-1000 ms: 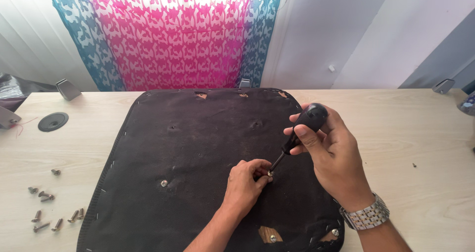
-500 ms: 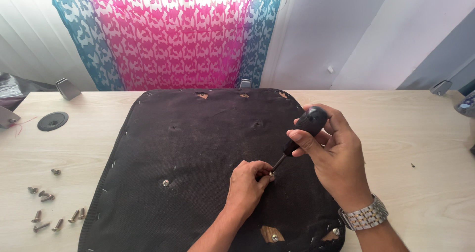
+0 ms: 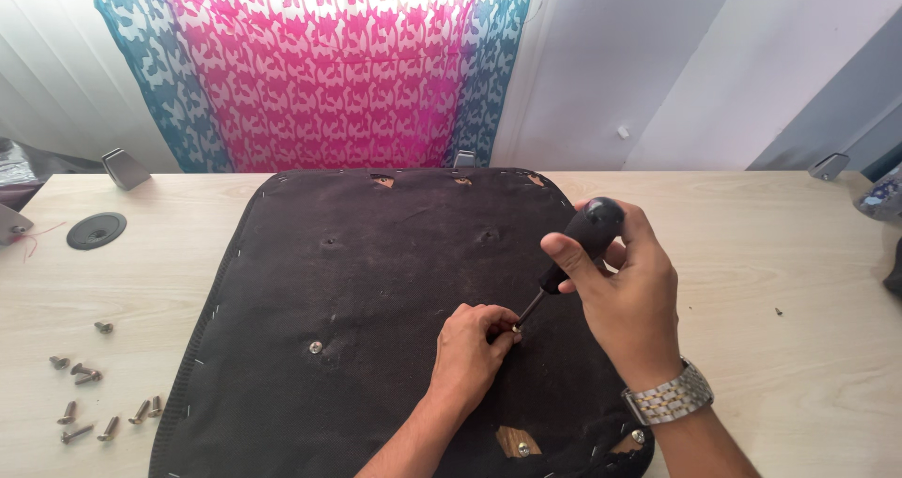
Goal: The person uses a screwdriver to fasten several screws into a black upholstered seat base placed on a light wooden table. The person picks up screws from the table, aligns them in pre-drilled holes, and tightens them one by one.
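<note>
Black-handled screwdriver (image 3: 573, 253) stayed in the right hand's (image 3: 629, 300) fist; left hand (image 3: 474, 346) still pinched the screw (image 3: 516, 328), little changed

Black-handled screwdriver (image 3: 573, 257), tilted, tip on screw (image 3: 517, 328)

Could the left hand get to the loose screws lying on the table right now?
Probably yes: the loose screws lie uncovered on the table to its left, but the left hand is steadying the screwdriver tip.
</note>
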